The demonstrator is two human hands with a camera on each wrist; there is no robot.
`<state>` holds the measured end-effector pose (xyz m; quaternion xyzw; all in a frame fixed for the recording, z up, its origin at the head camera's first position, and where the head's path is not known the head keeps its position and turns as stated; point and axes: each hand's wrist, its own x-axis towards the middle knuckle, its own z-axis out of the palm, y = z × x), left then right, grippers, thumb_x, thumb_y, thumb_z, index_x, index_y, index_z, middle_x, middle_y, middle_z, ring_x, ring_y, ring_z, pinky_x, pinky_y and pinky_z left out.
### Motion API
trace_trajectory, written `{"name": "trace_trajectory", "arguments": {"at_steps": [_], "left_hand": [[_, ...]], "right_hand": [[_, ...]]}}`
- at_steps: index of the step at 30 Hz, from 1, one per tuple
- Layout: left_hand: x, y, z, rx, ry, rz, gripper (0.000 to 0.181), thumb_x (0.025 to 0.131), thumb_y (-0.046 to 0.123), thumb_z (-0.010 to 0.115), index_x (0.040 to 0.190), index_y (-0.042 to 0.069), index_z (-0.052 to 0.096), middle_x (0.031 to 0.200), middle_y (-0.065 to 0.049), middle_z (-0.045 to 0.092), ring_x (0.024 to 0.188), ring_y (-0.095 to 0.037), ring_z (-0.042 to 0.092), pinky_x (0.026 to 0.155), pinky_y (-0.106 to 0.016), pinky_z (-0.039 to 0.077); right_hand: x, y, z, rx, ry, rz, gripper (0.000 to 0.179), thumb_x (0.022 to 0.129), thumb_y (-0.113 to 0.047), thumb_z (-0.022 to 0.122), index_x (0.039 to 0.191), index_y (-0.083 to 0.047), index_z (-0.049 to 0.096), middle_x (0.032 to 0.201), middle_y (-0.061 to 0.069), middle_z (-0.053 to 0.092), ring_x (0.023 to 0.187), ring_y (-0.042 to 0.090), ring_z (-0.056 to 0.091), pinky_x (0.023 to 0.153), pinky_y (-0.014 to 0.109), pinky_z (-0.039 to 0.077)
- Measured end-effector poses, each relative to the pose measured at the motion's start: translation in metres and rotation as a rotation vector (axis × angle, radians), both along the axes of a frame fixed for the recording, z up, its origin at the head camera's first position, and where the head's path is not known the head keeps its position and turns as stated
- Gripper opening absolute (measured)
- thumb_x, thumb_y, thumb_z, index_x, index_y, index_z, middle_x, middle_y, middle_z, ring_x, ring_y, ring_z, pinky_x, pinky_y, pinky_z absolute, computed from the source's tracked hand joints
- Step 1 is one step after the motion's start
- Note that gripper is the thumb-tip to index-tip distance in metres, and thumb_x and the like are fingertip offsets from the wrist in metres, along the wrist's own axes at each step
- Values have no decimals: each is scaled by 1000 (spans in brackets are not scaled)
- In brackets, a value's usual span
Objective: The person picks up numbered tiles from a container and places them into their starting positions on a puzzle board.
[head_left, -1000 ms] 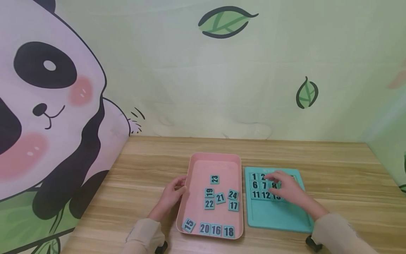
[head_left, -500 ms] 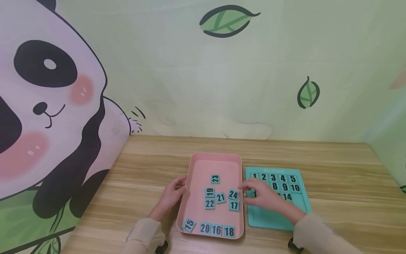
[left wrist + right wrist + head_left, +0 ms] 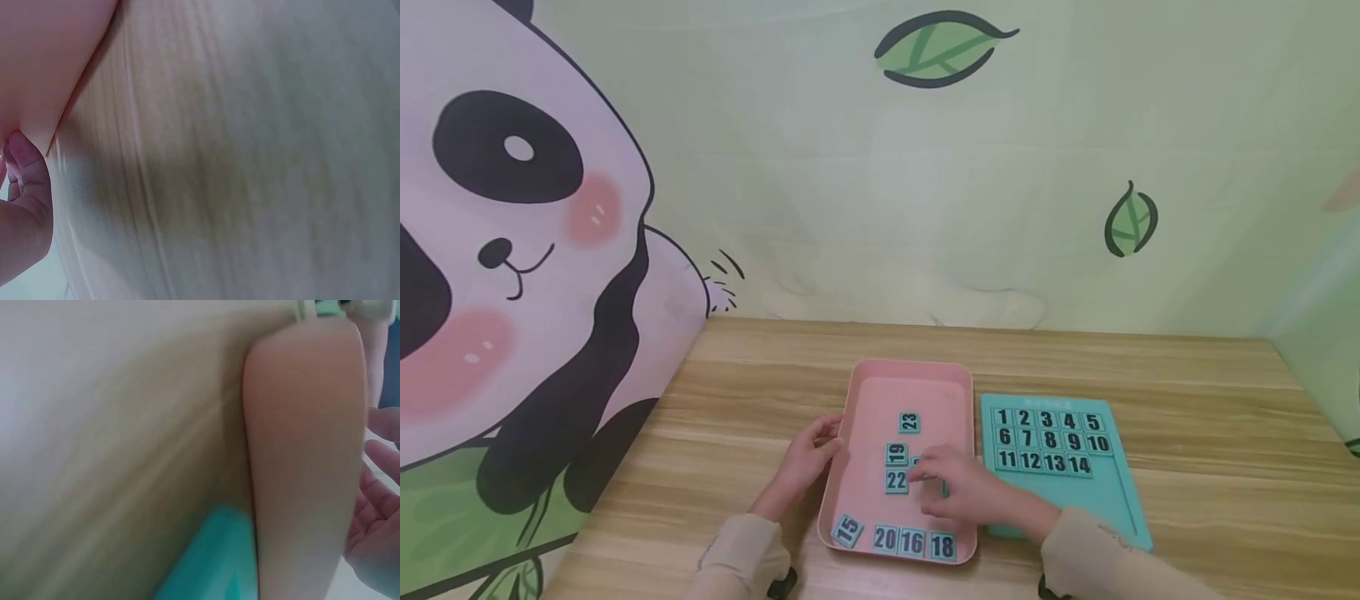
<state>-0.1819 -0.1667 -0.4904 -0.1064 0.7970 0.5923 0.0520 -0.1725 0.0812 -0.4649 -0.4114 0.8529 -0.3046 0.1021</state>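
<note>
A pink tray [image 3: 910, 384] lies on the table with loose blue number tiles in it, among them 23 [image 3: 909, 422], 19 [image 3: 896, 453], 22 [image 3: 896, 481], 15 [image 3: 847, 530] and 18 [image 3: 943, 547]. My left hand [image 3: 807, 457] touches the tray's left side with thumb and fingertips. Over the tray's right half is my right hand [image 3: 970, 490], thumb and fingers apart, covering most of the tiles beneath it. No tile shows between those fingers. Right of the tray, the turquoise number board [image 3: 1067, 504] carries tiles 1 to 14 in rows.
The wooden table [image 3: 1210, 433] meets a printed backdrop [image 3: 790, 167] with a panda and leaves behind it. In the right wrist view the tray's wall [image 3: 306, 456] stands beside a blurred corner of the board [image 3: 215, 556].
My right hand has moved left from above the board's tile rows to over the tray, uncovering tiles 1 to 14. My left hand has stayed at the tray's side.
</note>
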Motion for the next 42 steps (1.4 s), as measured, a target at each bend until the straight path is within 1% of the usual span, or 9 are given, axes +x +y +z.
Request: {"name": "trace_trajectory", "arguments": {"at_steps": [2,6,11,16,21,27,33,37,42], "left_hand": [[0,1,1,-4,1,-3,37,86,2,50,123,4,50,108,-18,51,93,-23,52,67,-29,48],[0,0,0,-2,9,-6,37,85,2,50,122,4,50,108,-18,51,94,-23,52,68,-29,49],[0,-1,-1,6,34,-15,37,85,1,50,122,2,50,105,-18,51,88,-19,52,61,-25,46],[0,-1,0,15,35,-19,38,84,1,50,122,2,49,105,-19,51,85,-17,52,59,-24,44],[-1,-1,0,19,43,-14,38,83,0,50,121,1,50,105,-19,52,86,-17,52,62,-24,45],[-1,-1,-1,17,36,-11,38,83,-1,50,121,2,51,105,-18,52,86,-17,52,61,-24,45],[-1,-1,-1,26,35,-2,39,82,-1,50,121,2,50,104,-18,52,84,-16,52,61,-23,45],[0,0,-2,27,37,2,38,82,-1,51,120,2,51,103,-18,52,82,-15,51,59,-23,44],[-1,0,-3,17,45,1,38,82,-1,51,120,2,51,102,-17,52,83,-15,51,60,-24,45]], "right_hand": [[3,-11,-2,5,-6,19,28,74,-18,67,102,-13,62,103,-3,57,99,12,48,88,28,41],[7,-29,-5,10,-31,46,30,75,-18,67,104,-13,62,108,-3,58,102,12,49,91,27,39],[9,-46,-11,54,-40,78,34,76,-22,65,110,-16,60,117,-4,55,111,12,47,96,30,37],[9,-62,-19,104,26,122,35,76,-22,65,110,-17,60,118,-5,56,112,11,48,97,27,36],[11,-75,-23,101,100,159,35,73,-20,66,108,-16,63,113,-5,59,105,8,50,91,20,37],[13,-84,-24,131,114,176,33,71,-16,66,104,-18,64,105,-9,61,89,3,48,78,12,35],[14,-84,-24,162,151,171,31,72,-17,65,102,-19,65,97,-9,62,85,3,48,75,12,37],[16,-84,-26,149,199,169,29,70,-19,66,99,-19,66,94,-9,62,84,3,48,74,13,37],[19,-82,-30,96,283,179,22,69,-21,67,92,-19,67,96,-9,63,86,4,50,74,13,37]]}}
